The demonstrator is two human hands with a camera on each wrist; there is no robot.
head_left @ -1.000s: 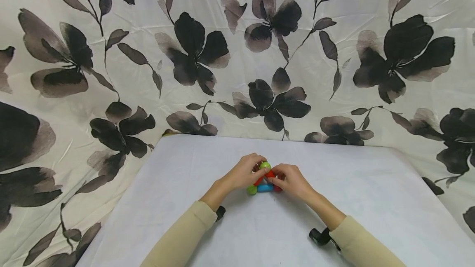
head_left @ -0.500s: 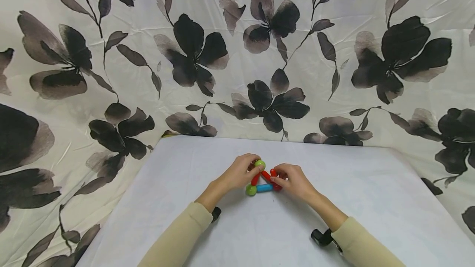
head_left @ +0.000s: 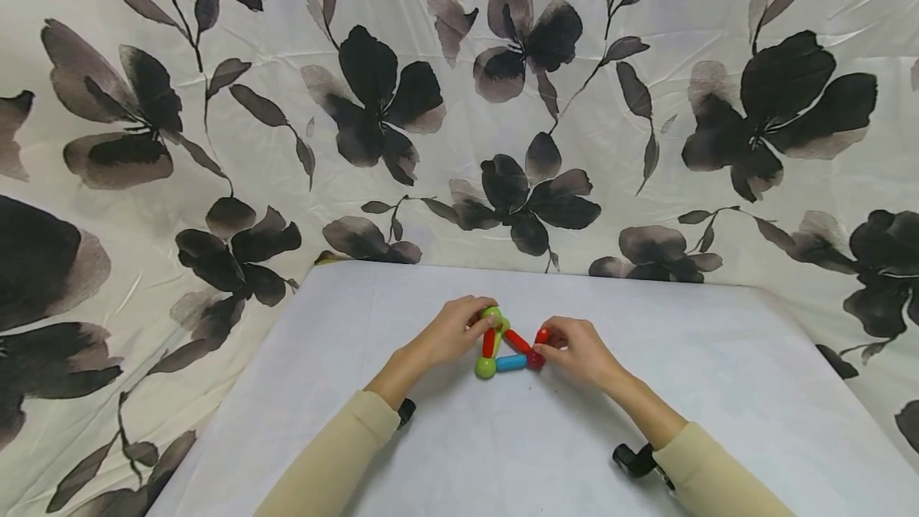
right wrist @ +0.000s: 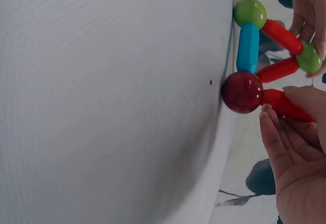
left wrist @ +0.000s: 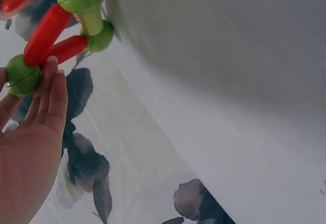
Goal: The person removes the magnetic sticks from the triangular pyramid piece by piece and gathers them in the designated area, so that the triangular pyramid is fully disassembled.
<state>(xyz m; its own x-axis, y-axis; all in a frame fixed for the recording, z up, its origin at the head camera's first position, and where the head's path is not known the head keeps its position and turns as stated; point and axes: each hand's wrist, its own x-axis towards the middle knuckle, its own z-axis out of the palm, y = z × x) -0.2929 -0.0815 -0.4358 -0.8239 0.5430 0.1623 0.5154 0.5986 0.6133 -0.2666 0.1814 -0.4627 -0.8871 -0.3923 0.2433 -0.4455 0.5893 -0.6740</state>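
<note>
A ball-and-stick construction stands on the white table [head_left: 574, 437]. My left hand [head_left: 454, 332] pinches its upper green ball [left wrist: 23, 75] between thumb and fingers. From this ball a red stick [left wrist: 48, 34] runs to a green ball [head_left: 486, 368] on the table. A yellow-green stick [left wrist: 92, 21] leads to another green ball [left wrist: 99, 36], farther back. A blue stick [head_left: 511, 363] joins the front green ball to a dark red ball [right wrist: 242, 92]. My right hand [head_left: 580, 348] pinches a red stick [right wrist: 282, 104] whose end touches the dark red ball. Another red stick [head_left: 517, 341] slants up from that ball.
White fabric with dark flowers [head_left: 531, 198] hangs behind the table. Black wrist cameras show beneath the left forearm [head_left: 407, 412] and the right forearm [head_left: 635, 461]. A few tiny dark specks [right wrist: 211, 82] lie on the table.
My left hand has shifted left with the upper green ball. The right hand has moved right, and its red stick now tilts outward, apart from the upper green ball.
</note>
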